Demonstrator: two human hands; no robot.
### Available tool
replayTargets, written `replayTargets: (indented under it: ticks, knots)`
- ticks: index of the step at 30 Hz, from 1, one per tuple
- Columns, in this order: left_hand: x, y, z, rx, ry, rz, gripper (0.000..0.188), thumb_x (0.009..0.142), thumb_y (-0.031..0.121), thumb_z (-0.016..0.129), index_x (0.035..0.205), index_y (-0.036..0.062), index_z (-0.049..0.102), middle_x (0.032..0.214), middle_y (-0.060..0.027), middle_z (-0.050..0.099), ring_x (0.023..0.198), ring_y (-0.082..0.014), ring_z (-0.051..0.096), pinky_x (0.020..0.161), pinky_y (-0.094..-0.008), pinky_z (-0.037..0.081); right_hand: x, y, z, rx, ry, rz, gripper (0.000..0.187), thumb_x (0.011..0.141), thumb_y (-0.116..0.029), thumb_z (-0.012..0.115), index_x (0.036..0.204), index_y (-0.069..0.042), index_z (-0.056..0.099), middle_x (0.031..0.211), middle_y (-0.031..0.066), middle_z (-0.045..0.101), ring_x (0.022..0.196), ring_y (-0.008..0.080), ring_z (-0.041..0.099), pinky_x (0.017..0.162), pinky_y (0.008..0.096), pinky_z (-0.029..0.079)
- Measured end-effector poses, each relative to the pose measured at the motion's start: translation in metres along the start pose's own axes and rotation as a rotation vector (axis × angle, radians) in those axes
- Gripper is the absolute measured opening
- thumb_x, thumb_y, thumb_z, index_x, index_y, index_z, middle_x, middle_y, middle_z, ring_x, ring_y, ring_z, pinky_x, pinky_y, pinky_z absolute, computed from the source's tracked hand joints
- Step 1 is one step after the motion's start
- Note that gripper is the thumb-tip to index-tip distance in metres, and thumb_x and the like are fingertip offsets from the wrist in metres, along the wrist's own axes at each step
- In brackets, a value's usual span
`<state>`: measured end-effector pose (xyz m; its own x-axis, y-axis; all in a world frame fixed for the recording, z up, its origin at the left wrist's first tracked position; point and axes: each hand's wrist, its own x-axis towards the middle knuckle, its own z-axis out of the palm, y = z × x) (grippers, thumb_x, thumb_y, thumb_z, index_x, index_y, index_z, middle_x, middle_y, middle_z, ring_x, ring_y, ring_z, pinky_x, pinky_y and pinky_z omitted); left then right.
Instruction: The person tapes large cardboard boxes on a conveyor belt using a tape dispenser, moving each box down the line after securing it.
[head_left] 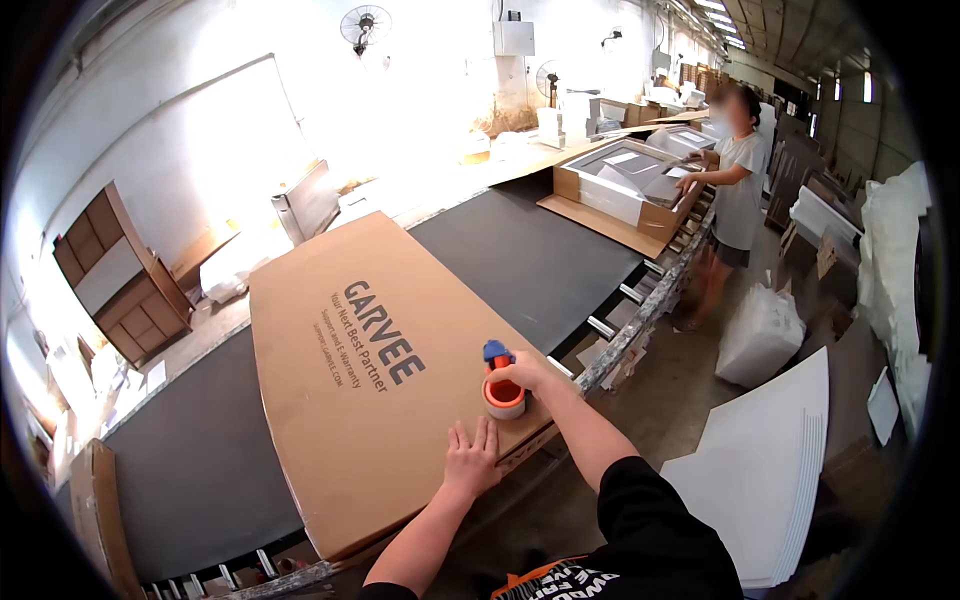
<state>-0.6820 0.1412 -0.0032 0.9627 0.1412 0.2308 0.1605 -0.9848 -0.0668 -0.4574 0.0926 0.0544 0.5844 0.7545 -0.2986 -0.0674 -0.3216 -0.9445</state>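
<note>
A large closed cardboard box (310,450) lies flat on a dark conveyor belt, dark print on its top. Near the box's close right corner, my right hand (522,372) grips a tape dispenser (497,352) with a blue and orange body. Its orange-cored tape roll (504,398) rests at the box top. My left hand (472,458) lies flat with fingers stretched out on the box's near edge, just left of the roll. Whether any tape strip runs from the dispenser cannot be made out.
Farther along the belt (530,250), a person (738,180) handles an open box (640,190) with panels in it. Metal rollers (602,327) line the belt's side. White sheets (750,470) stand at the right, near a plastic-wrapped bundle (760,335). Another carton (100,520) sits at the lower left.
</note>
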Motion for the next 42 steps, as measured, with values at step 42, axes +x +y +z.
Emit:
replayTargets:
  ticks: [42]
  knots:
    - [-0.022, -0.005, -0.017, -0.041, -0.042, -0.064, 0.086, 0.067, 0.049, 0.076, 0.136, 0.0052, 0.052, 0.144, -0.0155, 0.048, 0.124, -0.0512, 0.048, 0.110, -0.0536, 0.035, -0.180, 0.206, 0.060, -1.275, -0.417, 0.081, 0.044, 0.079, -0.033, 0.059, 0.114, -0.010, 0.070, 0.113, 0.0178, 0.066, 0.108, 0.0341, 0.063, 0.087, 0.0467, 0.052]
